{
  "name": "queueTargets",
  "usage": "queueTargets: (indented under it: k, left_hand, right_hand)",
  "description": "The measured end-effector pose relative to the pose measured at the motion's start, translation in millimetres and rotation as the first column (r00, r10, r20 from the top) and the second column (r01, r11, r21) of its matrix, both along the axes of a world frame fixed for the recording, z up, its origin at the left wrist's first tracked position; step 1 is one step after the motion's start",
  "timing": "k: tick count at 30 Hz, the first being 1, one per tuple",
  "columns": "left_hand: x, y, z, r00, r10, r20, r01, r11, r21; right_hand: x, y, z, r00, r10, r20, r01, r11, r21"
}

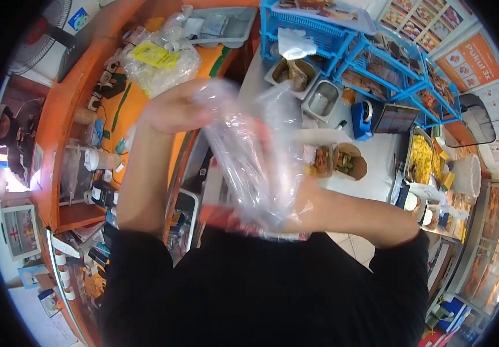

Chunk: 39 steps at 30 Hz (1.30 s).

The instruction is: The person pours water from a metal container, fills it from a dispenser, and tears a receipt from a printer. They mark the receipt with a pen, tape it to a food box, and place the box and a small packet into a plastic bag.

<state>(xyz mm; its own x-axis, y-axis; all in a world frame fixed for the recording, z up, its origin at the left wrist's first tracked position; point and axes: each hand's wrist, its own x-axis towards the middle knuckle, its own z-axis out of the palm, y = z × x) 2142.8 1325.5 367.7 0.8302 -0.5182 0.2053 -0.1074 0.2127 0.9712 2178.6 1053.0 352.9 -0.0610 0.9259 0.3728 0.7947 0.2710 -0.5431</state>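
Note:
A clear plastic bag [241,156] is stretched out in front of my chest, partly smeared by motion. My left hand [177,107] has its fingers closed on the bag's upper left edge. My right hand [287,199] is at the bag's lower right, covered by the shiny plastic, so its fingers are hard to see. Behind the bag shows something red and white [212,199], mostly hidden. Just right of the bag, an open cardboard food box [362,169] with greens and browned food stands on the metal counter [342,188].
Blue plastic baskets [342,55] stand at the back, near metal pans [322,99]. A tray of yellow food [422,153] is on the right. On the orange counter [131,118] at left lie a heap of plastic bags [168,69] and a grey tray [241,29].

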Motion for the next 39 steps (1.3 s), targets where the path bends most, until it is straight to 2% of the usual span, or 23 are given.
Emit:
queueTargets:
  k: [2,3,4,5,6,7,8,9,13,16,17,18,19,20,21,23,25,28,29,31,34,37,39]
  left_hand:
    - [-23.9,27.1,-30.3,0.999,0.039,0.016,-0.037,0.993,-0.115]
    - [-31.6,41.1,-78.4,0.846,0.531,-0.051,-0.533,0.846,-0.033]
    - [-36.5,49.7,-108.9,0.474,0.878,-0.067,-0.876,0.478,0.060]
    - [-43.7,15.4,-117.5,0.235,0.972,0.030,-0.902,0.206,0.379]
    - [-56.0,-8.4,-134.1,0.306,0.797,0.520,-0.874,0.020,0.485]
    - [-50.1,-29.3,-134.1,0.375,0.795,0.477,-0.925,0.290,0.244]
    - [-42.3,-26.5,-132.7,0.199,0.337,0.920,-0.976,0.148,0.157]
    - [-23.4,-26.6,-132.6,0.034,0.184,0.982,-0.993,0.116,0.013]
    - [10.4,35.6,-61.9,-0.329,0.146,0.933,-0.873,0.330,-0.360]
    - [-0.7,58.2,-29.8,-0.107,0.350,0.930,-0.908,0.346,-0.235]
    - [-1.1,56.5,-32.9,0.385,0.757,0.528,-0.777,0.574,-0.257]
    - [-3.0,54.2,-39.4,0.770,0.628,-0.115,-0.612,0.675,-0.413]
    - [-6.4,56.2,-50.3,0.789,0.052,-0.613,-0.514,0.603,-0.610]
    - [6.2,73.0,-111.9,0.729,-0.495,-0.473,-0.296,0.395,-0.870]
    - [4.8,81.6,-116.2,0.714,-0.513,-0.477,-0.295,0.398,-0.869]
    - [4.5,94.8,-124.2,0.477,-0.269,-0.837,-0.481,0.717,-0.504]
    - [-0.9,173.3,-229.8,0.900,-0.392,-0.191,-0.054,0.334,-0.941]
    - [-44.1,101.4,-71.0,0.866,0.364,-0.344,-0.499,0.677,-0.541]
    - [-48.7,81.9,-79.1,0.840,0.295,-0.455,-0.508,0.722,-0.470]
    - [-42.0,79.4,-110.0,0.858,0.504,-0.098,-0.501,0.864,0.054]
    - [-32.8,89.8,-134.2,0.951,0.277,0.136,-0.308,0.825,0.474]
    - [-24.2,105.4,-195.0,0.973,0.067,-0.223,0.025,0.922,0.388]
    - [-13.2,106.3,-220.5,0.984,0.101,-0.146,-0.028,0.901,0.433]
  right_hand:
    - [25.9,14.5,-17.1,0.967,-0.225,0.120,0.205,0.966,0.157]
    - [40.4,23.3,-31.7,0.919,-0.359,0.165,0.291,0.898,0.331]
    - [52.1,31.7,-16.9,0.894,-0.435,-0.107,0.446,0.886,0.130]
    - [61.4,40.4,-1.4,0.775,-0.525,-0.351,0.525,0.844,-0.104]
    - [70.6,53.3,-5.4,0.636,-0.513,-0.576,0.583,0.809,-0.077]
    - [81.4,67.2,-7.6,0.469,-0.444,-0.764,0.640,0.766,-0.052]
    - [88.0,78.9,8.6,0.373,-0.457,-0.807,0.638,0.759,-0.135]
    - [89.2,91.0,12.7,0.377,-0.465,-0.801,0.669,0.734,-0.111]
    - [73.6,134.8,31.8,0.113,-0.351,-0.930,0.240,0.917,-0.317]
    - [54.2,161.7,59.9,0.425,-0.230,-0.876,0.362,0.930,-0.069]
    - [53.0,166.0,56.4,0.708,-0.354,-0.611,0.473,0.880,0.037]
    - [51.2,170.4,51.3,0.843,-0.477,-0.250,0.523,0.836,0.166]
    - [49.5,174.4,45.4,0.879,-0.449,-0.162,0.474,0.860,0.191]
    - [48.7,171.1,48.8,0.833,-0.502,0.231,0.491,0.864,0.108]
    - [46.6,161.7,51.7,0.677,-0.441,0.590,0.532,0.847,0.023]
    - [39.6,138.0,21.7,0.844,-0.483,0.233,0.528,0.825,-0.201]
    - [24.8,125.8,-9.0,0.786,-0.570,0.240,0.618,0.727,-0.299]
    - [3.5,127.6,-60.6,0.718,-0.681,0.144,0.658,0.597,-0.459]
    - [-2.6,136.2,-66.8,0.689,-0.724,0.041,0.641,0.581,-0.502]
    - [-9.1,148.6,-74.1,0.710,-0.704,0.007,0.610,0.610,-0.506]
    - [-19.8,163.4,-131.5,0.739,-0.666,0.097,0.672,0.722,-0.166]
    - [-21.2,171.3,-185.6,0.707,-0.694,-0.134,0.682,0.720,-0.130]
    - [-11.0,172.6,-207.5,0.773,-0.634,-0.019,0.625,0.767,-0.146]
